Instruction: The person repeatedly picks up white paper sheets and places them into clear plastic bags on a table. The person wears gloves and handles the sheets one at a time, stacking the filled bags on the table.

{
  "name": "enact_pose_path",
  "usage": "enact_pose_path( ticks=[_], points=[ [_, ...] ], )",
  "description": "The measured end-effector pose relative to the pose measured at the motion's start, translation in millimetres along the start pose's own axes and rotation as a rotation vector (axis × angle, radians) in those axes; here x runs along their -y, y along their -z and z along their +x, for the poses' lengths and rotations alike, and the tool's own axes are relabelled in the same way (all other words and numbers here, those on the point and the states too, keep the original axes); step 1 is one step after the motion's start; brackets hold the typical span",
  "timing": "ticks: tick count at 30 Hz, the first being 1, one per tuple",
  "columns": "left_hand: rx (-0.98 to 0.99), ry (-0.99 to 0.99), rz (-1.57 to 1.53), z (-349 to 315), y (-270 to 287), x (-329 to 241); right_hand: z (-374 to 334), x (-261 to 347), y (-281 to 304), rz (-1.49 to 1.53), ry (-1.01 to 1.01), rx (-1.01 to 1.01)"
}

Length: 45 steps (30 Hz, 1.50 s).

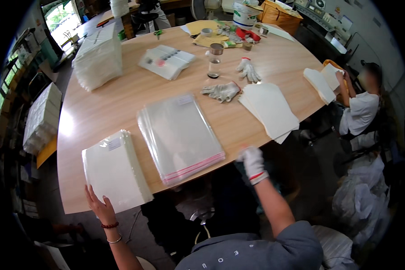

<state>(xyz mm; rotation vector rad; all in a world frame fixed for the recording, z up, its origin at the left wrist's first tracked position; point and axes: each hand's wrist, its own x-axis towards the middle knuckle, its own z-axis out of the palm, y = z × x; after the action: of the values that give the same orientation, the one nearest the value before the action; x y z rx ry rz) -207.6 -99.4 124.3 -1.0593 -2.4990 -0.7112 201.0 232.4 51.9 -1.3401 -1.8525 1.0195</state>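
My bare left hand (pixel 101 205), with a beaded bracelet and a bangle at the wrist, rests its stretched fingers against the near left edge of a stack of white sheets in clear sleeves (pixel 114 173). Beside that stack lies a larger pile of clear plastic bags (pixel 180 135) with pink strips along the near edge. My right hand (pixel 253 163) wears a white knitted glove with a red cuff edge. It hovers by the table's front edge, right of the bags, blurred, so its fingers cannot be made out. Loose white sheets (pixel 270 110) lie fanned beyond it.
Two work gloves (pixel 221 92) lie mid-table near a clear jar (pixel 214 67). Farther back are packed sleeves (pixel 166 60), a tall wrapped stack (pixel 99 58), tape, and a white bucket (pixel 246 15). A seated co-worker (pixel 362 105) handles white sheets at the right edge.
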Motion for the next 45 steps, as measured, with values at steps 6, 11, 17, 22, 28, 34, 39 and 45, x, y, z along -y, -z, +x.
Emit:
enact_pose_path(
  ticks=[6,11,17,22,28,34,39,45],
  points=[
    [0.316,-0.188,-0.42,9,-30,-91,28,-42,125,1.077,-0.634,-0.608],
    [0.634,-0.285,-0.528,8,-59,-147,44,-63,143,1.295,-0.7,-0.527],
    [0.637,-0.469,-0.469,2,-102,-188,60,-61,152,1.212,-0.561,-0.43],
    [0.683,-0.557,-0.279,-1,-114,-204,61,-41,166,0.947,-0.706,-0.319],
    [0.715,-0.568,-0.284,-14,-113,-209,54,-45,172,0.96,-0.713,-0.331],
    [0.694,-0.595,-0.221,-18,-114,-202,55,-54,175,1.022,-0.687,-0.321],
    [0.676,-0.577,-0.158,-17,-120,-205,60,-56,174,1.187,-0.736,-0.37],
    [0.577,-0.613,0.01,-15,-138,-210,92,-64,172,1.105,-0.621,-0.438]
  ],
)
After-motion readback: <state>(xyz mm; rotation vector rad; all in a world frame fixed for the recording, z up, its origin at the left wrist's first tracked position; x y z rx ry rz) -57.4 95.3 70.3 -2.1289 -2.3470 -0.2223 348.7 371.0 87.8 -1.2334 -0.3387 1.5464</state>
